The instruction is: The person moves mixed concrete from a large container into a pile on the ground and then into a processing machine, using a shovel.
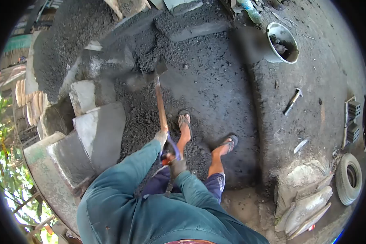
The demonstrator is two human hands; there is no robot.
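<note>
My left hand (161, 138), in a light work glove, is closed around the lower part of a shovel's wooden shaft (160, 105). My right hand (177, 166), in a darker glove, is closed at the shovel's blue grip end (173, 144), close to my body. Something red-orange shows beside that hand. The dark shovel blade (161, 68) points away from me, at the edge of a heap of dark wet gravel mix (148, 57). Motion blurs the area left of the blade. More loose gravel (142, 118) lies left of the shaft.
My sandalled feet (184, 118) stand on the dark floor. Stone slabs (105, 126) lean at left. A bucket (283, 42) with dark contents stands at upper right. A hammer (293, 101), a tire (348, 179), hollow blocks (352, 120) and stacked slabs (309, 207) lie at right.
</note>
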